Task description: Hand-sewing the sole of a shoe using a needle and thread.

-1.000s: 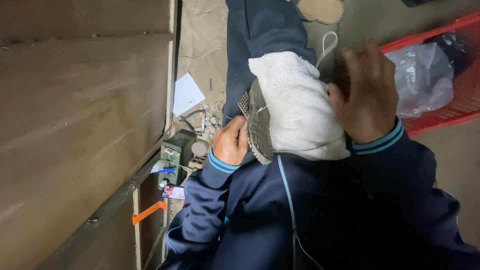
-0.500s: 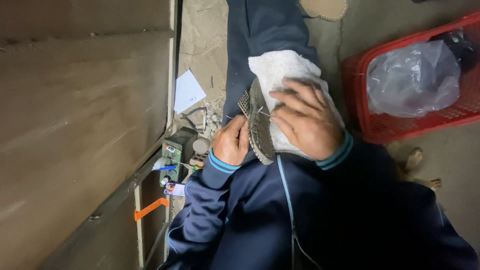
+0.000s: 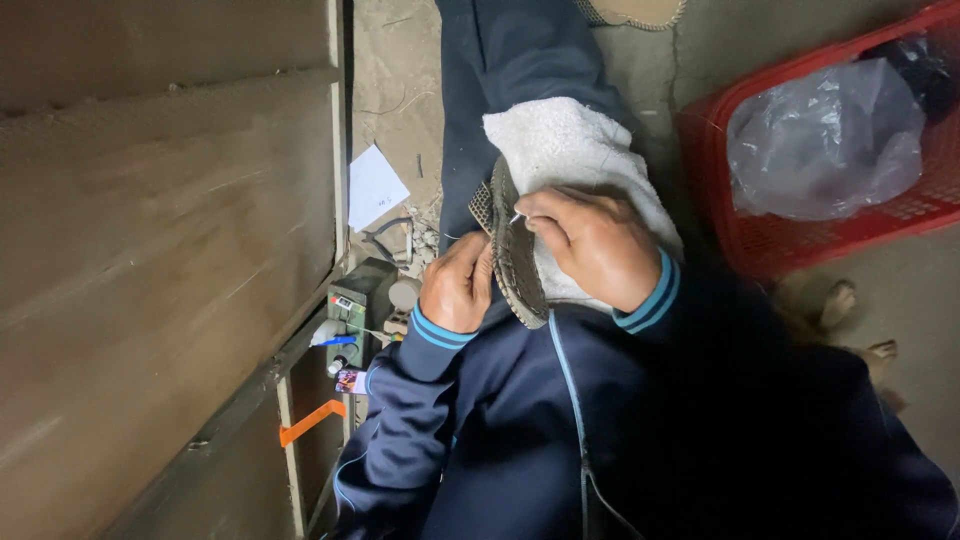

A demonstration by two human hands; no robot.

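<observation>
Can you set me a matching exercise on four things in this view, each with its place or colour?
Things:
1. shoe sole
2. white cloth
3. basket
4. paper sheet

Places or colours:
A. red, with a clear plastic bag inside
B. lying on the floor beside the wooden board
C. spread over the person's knee
D. held on edge between the left hand and the right hand

Pairs: 1-D, 2-C, 3-A, 4-B
</observation>
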